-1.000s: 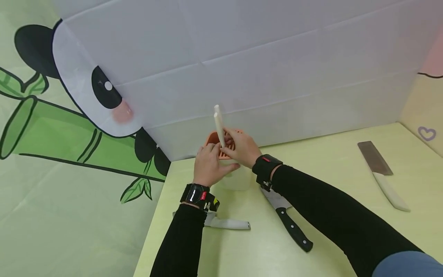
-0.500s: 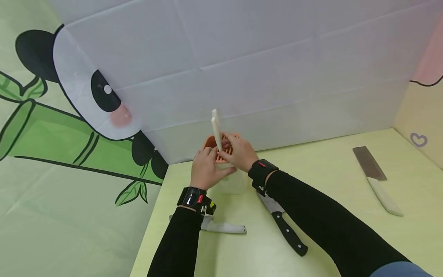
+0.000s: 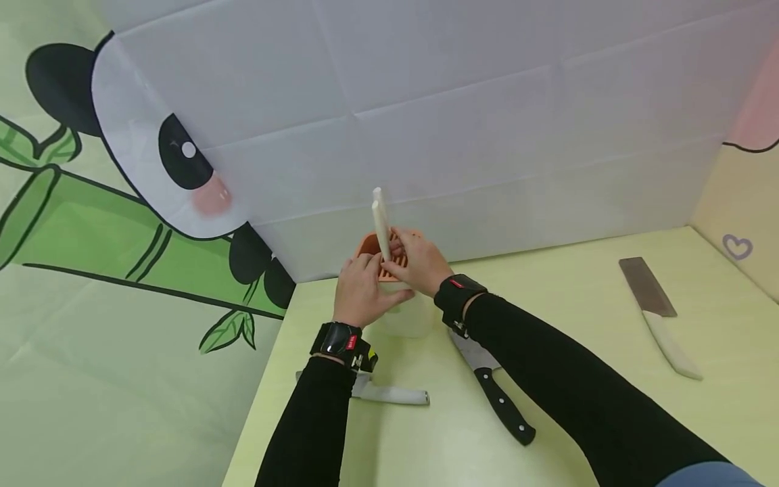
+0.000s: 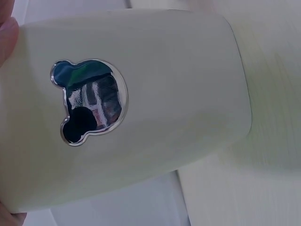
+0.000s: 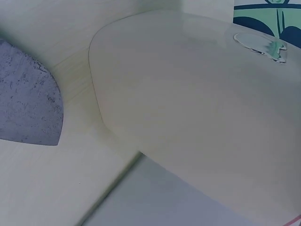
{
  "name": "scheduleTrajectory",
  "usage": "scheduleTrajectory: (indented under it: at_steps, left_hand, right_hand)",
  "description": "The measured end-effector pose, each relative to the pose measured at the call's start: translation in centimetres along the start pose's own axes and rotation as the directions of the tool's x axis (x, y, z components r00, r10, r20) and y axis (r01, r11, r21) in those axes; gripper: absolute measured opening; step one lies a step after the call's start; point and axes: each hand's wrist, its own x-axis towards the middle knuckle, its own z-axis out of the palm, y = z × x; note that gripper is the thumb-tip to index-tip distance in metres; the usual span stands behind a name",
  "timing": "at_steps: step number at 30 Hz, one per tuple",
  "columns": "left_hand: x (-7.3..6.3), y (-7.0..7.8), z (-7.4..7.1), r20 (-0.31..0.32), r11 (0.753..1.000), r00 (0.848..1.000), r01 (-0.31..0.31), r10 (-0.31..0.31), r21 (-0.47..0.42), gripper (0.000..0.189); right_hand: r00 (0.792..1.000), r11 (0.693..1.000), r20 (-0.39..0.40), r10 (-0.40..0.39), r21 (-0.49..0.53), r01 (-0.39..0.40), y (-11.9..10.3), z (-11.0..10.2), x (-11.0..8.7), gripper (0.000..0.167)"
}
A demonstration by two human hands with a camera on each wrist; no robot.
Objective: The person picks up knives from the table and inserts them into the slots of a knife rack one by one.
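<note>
A cream knife holder (image 3: 409, 318) with an orange slotted top (image 3: 389, 274) stands at the back of the table. My left hand (image 3: 364, 287) grips its left side near the rim, thumb across the front. Two white handles stick up from the top. My right hand (image 3: 422, 264) is over the slots and pinches the foot of the nearer white-handled knife (image 3: 381, 226); the blade is hidden. A shiny bear-shaped badge (image 4: 94, 101) shows on the holder (image 4: 178, 84) in the left wrist view. In the right wrist view, the holder's smooth side (image 5: 188, 103) fills most of the frame.
A black-handled knife (image 3: 504, 407) lies below my right forearm, its blade tip by the holder. Another white-handled knife (image 3: 395, 395) is partly hidden under my left wrist. Far right lies a cleaver (image 3: 648, 287) with a pale handle. A printed cloth (image 3: 456, 135) rises behind the table.
The view shifts slightly. Both hands stay at the holder in nearly the same pose, and the white handles stay upright between them.
</note>
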Motion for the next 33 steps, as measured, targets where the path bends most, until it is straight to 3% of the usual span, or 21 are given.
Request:
scheduleTrajectory:
  at_steps: [22, 29, 33]
  left_hand:
    - [1.1, 0.8, -0.2, -0.006, 1.000, 1.000, -0.005, 0.005, 0.022, 0.078]
    - [0.4, 0.8, -0.3, 0.054, 0.998, 0.997, 0.051, -0.053, 0.031, 0.082]
    - [0.6, 0.9, -0.2, 0.037, 0.999, 0.999, 0.022, -0.023, 0.028, 0.084]
  right_hand:
    - [1.000, 0.999, 0.020, 0.015, 0.046, -0.016, 0.2, -1.3, 0.7, 0.063]
    - [0.995, 0.999, 0.094, 0.035, 0.037, -0.038, 0.1, -1.0, 0.7, 0.066]
    - [0.996, 0.999, 0.086, 0.036, 0.022, -0.038, 0.3, -1.3, 0.7, 0.065]
